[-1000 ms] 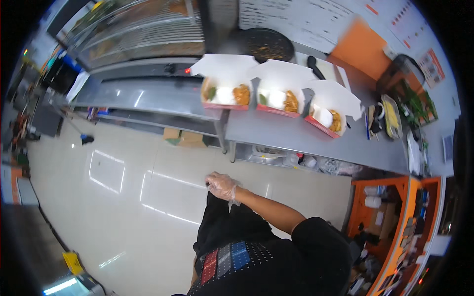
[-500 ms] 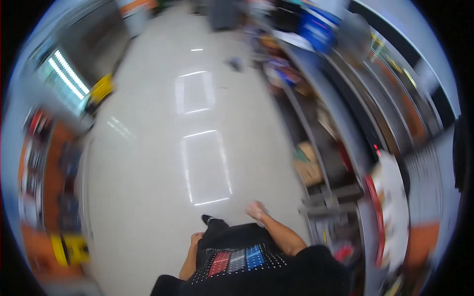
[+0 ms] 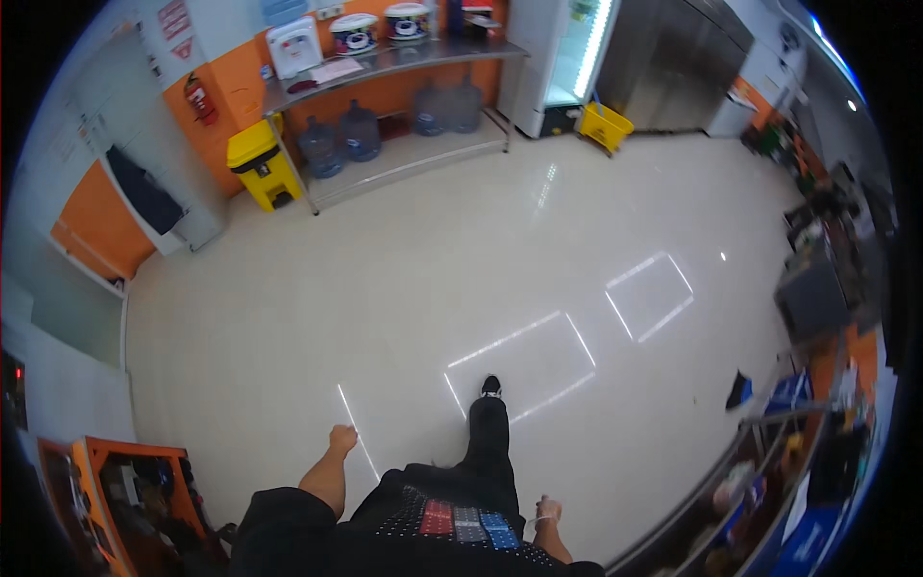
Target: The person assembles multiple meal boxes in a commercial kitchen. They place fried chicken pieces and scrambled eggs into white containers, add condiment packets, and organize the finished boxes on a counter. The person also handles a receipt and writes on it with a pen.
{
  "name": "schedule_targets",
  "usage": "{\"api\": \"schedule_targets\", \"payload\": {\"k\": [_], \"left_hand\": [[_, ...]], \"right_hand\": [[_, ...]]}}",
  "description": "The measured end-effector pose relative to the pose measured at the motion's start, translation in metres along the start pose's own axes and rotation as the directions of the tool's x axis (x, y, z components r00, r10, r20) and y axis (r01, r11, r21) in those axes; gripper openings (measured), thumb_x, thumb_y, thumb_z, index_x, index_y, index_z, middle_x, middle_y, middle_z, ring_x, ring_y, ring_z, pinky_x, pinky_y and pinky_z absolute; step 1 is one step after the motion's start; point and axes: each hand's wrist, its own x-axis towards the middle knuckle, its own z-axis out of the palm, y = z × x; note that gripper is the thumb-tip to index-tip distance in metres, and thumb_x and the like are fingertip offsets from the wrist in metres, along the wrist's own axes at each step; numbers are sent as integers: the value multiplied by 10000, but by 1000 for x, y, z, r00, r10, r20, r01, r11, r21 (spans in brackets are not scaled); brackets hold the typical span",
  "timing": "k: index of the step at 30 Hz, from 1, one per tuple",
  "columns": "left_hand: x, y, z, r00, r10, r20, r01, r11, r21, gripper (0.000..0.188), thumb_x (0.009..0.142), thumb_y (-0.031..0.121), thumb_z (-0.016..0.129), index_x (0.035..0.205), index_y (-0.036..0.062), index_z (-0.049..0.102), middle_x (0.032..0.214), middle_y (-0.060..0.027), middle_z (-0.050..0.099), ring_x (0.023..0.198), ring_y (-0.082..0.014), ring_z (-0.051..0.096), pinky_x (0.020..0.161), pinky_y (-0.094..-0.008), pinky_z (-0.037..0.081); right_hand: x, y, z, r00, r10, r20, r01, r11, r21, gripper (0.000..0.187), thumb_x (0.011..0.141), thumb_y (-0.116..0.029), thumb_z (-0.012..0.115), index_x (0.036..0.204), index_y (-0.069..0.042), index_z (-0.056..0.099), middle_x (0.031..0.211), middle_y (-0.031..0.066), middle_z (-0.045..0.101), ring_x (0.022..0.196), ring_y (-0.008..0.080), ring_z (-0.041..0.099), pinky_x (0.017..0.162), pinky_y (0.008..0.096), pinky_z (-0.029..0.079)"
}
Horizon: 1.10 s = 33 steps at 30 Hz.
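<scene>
Near left, my bare left hand (image 3: 342, 439) curls above the shiny pale floor (image 3: 288, 308). I can't tell if my small-looking right hand (image 3: 548, 509), near right, is curled.

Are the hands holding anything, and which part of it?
Nothing shows in the left hand. The right hand is too small and blurry to tell, so no hold can be made out for certain.

A commercial kitchen, by the look of it: a long stainless-steel bench (image 3: 457, 48) above large bluish plastic water jugs (image 3: 361, 135), a tall, lit glass-door refrigerator (image 3: 579, 53), a yellow mop bucket (image 3: 605, 128), and a red wall-mounted fire extinguisher (image 3: 200, 101).
</scene>
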Motion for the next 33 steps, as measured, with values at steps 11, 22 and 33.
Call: {"api": "schedule_targets", "payload": {"k": [11,22,33], "left_hand": [[133,204,-57,961,-277,24,251,827,-503,682,876,623,476,894,-14,718,902,-177,695,829,-315,652,729,-408,508],[358,191,-229,967,54,249,134,722,-679,524,873,470,563,1139,26,641,1289,-150,599,1165,-262,577,952,-374,451],[701,174,-592,847,-425,-319,62,675,-735,251,867,266,650,946,30,685,902,-141,699,891,-256,667,791,-364,511]], "right_hand": [[320,-485,-112,583,-529,617,808,297,-509,130,835,-228,636,872,-117,693,767,70,690,761,245,677,668,386,540],[424,-989,-92,608,-718,340,725,676,133,216,884,-246,561,935,-55,649,721,78,639,567,155,605,482,278,482],[422,-1005,-17,681,-275,679,722,407,-559,192,843,-270,576,863,-129,705,864,95,697,884,242,671,755,431,511]]}}
